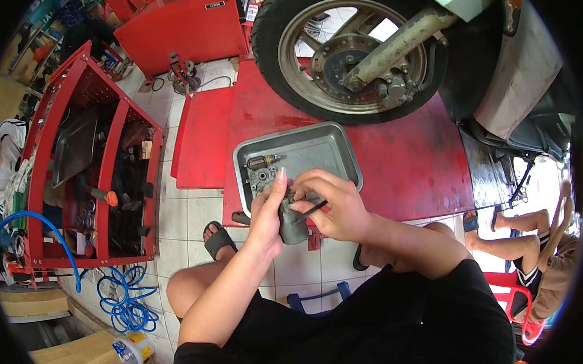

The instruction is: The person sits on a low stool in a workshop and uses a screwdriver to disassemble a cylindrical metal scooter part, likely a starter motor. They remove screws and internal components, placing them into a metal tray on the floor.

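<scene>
My left hand (267, 212) is closed around a grey metal part (293, 229) with a rounded lower end, holding it upright over the near edge of a metal tray (319, 148). The fingers of my right hand (337, 206) are bent in a pinch at the part's upper side. A thin dark rod (315, 209) sticks out from between those fingers; its far end is hidden. In the tray, left of my hands, lie a cylindrical piece with a pointed tip (263, 162) and a grey metal casting (260, 178), partly covered by my left hand.
The tray stands on a red lift platform (401, 158) under a motorbike wheel (357, 55). A red tool cart (92, 164) is at the left, with a coiled blue hose (124, 296) on the floor. Below my hands is a blue stool (319, 298). Another person (542, 255) sits at the right.
</scene>
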